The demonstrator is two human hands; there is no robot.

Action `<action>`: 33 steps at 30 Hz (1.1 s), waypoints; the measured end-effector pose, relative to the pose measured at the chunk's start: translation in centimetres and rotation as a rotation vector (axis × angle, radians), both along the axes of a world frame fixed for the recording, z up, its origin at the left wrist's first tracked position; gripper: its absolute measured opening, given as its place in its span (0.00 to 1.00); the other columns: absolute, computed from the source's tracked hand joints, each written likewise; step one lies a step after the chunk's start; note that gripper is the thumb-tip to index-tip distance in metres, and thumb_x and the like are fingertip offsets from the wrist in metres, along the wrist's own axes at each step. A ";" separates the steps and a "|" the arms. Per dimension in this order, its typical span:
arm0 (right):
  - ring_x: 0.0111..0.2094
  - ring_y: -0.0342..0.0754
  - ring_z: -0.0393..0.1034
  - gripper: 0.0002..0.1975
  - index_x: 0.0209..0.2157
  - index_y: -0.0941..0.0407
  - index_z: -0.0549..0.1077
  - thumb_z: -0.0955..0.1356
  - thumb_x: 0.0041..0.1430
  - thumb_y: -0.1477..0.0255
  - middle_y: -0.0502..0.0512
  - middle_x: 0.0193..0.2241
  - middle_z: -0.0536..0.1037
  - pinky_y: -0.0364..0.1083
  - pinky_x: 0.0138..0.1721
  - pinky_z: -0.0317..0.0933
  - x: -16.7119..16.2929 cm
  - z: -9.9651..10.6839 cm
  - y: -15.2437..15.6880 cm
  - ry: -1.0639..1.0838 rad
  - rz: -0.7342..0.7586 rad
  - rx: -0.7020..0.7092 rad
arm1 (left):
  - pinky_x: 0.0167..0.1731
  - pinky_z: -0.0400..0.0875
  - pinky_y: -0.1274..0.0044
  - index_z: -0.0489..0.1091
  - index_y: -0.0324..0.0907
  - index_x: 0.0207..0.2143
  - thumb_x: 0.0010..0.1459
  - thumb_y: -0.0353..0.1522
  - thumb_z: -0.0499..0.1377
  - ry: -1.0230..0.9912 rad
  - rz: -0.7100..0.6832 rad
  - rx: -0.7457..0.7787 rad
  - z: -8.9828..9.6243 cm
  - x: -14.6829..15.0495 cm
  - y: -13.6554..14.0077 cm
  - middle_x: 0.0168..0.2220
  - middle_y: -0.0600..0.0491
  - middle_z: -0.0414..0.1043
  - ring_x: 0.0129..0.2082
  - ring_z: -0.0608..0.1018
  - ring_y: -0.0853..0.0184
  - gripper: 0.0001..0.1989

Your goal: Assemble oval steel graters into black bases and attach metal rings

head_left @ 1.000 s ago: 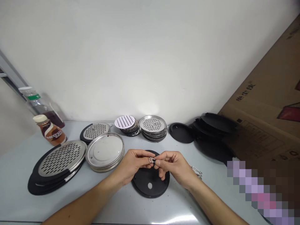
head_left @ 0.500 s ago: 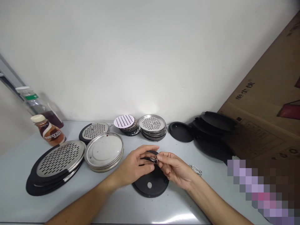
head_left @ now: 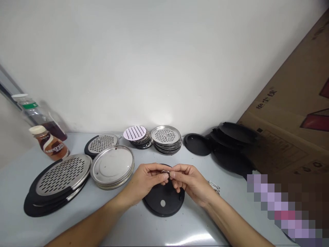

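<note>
My left hand point(head_left: 150, 178) and my right hand point(head_left: 189, 180) meet fingertip to fingertip, both closed in a pinch. Between them is a small bent metal wire clip point(head_left: 166, 172), gripped from either side; its full shape is partly covered by my fingers. Below the hands a round black disc point(head_left: 164, 206) with a pale round spot lies flat on the table, its far part hidden by my hands. Several similar wire clips point(head_left: 214, 187) lie beside my right wrist.
To the left are a stack of round metal lids point(head_left: 113, 166), perforated black-rimmed discs point(head_left: 61, 176) and two bottles point(head_left: 51, 144). Stacks of perforated discs point(head_left: 166, 135) stand by the wall. Black round pieces point(head_left: 231, 151) lean near a cardboard box point(head_left: 288, 137) at right.
My left fingers have closed from a loose, spread pose onto the wire clip. My right hand keeps its pinch on it. The view has shifted slightly.
</note>
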State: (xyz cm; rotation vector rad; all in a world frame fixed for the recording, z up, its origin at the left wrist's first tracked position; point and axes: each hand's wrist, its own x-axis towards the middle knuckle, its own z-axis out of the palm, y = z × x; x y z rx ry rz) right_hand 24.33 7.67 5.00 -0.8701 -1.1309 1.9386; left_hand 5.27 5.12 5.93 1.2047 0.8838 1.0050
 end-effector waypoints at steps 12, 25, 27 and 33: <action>0.23 0.42 0.71 0.08 0.34 0.58 0.78 0.74 0.53 0.69 0.51 0.22 0.77 0.41 0.28 0.66 -0.5 -0.4 -0.8 -0.205 -0.067 0.337 | 0.35 0.70 0.79 0.75 0.35 0.36 0.55 0.27 0.63 -0.217 0.013 -0.257 -0.4 -0.1 0.5 0.29 0.51 0.73 0.31 0.75 0.72 0.05; 0.26 0.43 0.70 0.04 0.31 0.55 0.76 0.69 0.59 0.75 0.51 0.27 0.76 0.43 0.28 0.65 -0.5 -0.3 -1.8 -0.405 -0.277 0.873 | 0.31 0.68 0.82 0.78 0.38 0.39 0.55 0.26 0.60 -0.072 0.007 -0.124 0.3 0.0 0.2 0.29 0.53 0.74 0.27 0.73 0.74 0.09; 0.26 0.43 0.70 0.04 0.31 0.55 0.75 0.69 0.59 0.75 0.51 0.26 0.76 0.43 0.27 0.65 -0.6 -0.3 -1.8 -0.401 -0.273 0.859 | 0.31 0.69 0.81 0.77 0.38 0.37 0.55 0.27 0.60 -0.054 0.004 -0.091 0.4 0.0 0.1 0.29 0.54 0.74 0.27 0.73 0.74 0.07; 0.30 0.44 0.73 0.06 0.34 0.55 0.76 0.68 0.58 0.80 0.53 0.30 0.77 0.43 0.32 0.67 -0.7 -0.4 -1.9 -0.420 -0.322 1.075 | 0.29 0.70 0.79 0.74 0.37 0.35 0.56 0.30 0.61 -0.051 -0.003 -0.092 0.4 0.0 0.1 0.25 0.54 0.72 0.25 0.75 0.71 0.05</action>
